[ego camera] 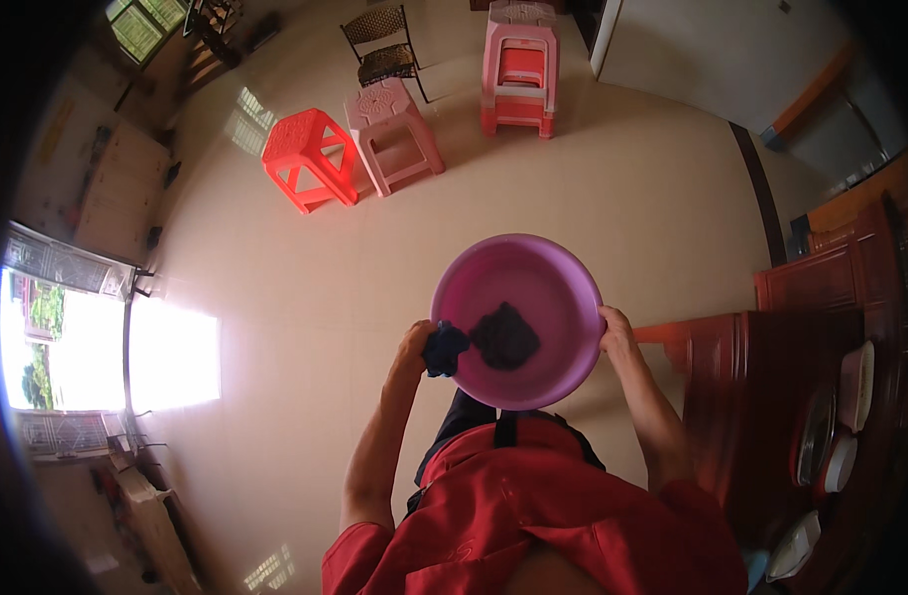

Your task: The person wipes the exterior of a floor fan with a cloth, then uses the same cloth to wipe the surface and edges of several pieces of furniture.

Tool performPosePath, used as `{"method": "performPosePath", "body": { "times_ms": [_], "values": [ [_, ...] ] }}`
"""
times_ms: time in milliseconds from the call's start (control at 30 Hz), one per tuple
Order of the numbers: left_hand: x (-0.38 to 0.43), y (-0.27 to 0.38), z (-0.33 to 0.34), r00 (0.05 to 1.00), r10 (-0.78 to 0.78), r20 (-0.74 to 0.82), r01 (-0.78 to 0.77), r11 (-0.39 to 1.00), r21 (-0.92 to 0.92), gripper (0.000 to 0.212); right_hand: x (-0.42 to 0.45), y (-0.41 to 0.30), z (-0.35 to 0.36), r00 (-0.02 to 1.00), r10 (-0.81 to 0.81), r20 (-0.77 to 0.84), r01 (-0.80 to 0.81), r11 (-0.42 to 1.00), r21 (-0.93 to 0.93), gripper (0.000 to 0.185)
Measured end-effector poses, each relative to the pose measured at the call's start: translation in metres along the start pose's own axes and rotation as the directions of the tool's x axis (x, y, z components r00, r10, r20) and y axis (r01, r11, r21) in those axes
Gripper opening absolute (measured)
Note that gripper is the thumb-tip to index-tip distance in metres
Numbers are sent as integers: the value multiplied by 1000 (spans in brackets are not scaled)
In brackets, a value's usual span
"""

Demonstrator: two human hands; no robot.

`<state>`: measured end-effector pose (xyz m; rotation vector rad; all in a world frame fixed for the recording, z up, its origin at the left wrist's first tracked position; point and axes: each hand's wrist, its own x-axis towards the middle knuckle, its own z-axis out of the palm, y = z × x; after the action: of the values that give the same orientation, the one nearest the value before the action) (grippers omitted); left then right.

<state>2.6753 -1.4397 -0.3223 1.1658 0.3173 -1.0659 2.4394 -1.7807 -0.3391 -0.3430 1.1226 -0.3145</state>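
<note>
A round purple plastic basin (517, 260) is held in front of my waist, between my two hands. My left hand (416, 346) is at the basin's left rim and grips a bunched dark blue cloth (445, 349), which hangs partly over that rim. On the opposite side, my right hand (615, 329) is closed on the right rim. A dark, crumpled cloth (505, 336) lies inside the basin, left of its middle and towards me. Whether the basin holds water cannot be told.
Ahead on the tiled floor stand a red plastic stool (312, 141), a pink plastic stool (383, 108), a woven chair (383, 44) and stacked stools (521, 67). Dark red wooden furniture (729, 379) with dishes is at the right. A bright doorway (74, 342) opens at the left.
</note>
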Motion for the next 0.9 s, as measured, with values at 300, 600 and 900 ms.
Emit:
{"method": "performPosePath", "body": {
  "times_ms": [300,600,900],
  "values": [
    [177,163,73,977,9,214,-15,1000,26,18,82,-119,175,996,-58,-72,59,998,1,17],
    [327,329,156,968,44,247,-58,997,49,28,177,-251,327,995,-101,25,103,987,-123,23],
    [457,466,258,943,-40,330,64,996,-63,29,288,-399,468,987,-163,9,162,972,-169,21]
  ]
}}
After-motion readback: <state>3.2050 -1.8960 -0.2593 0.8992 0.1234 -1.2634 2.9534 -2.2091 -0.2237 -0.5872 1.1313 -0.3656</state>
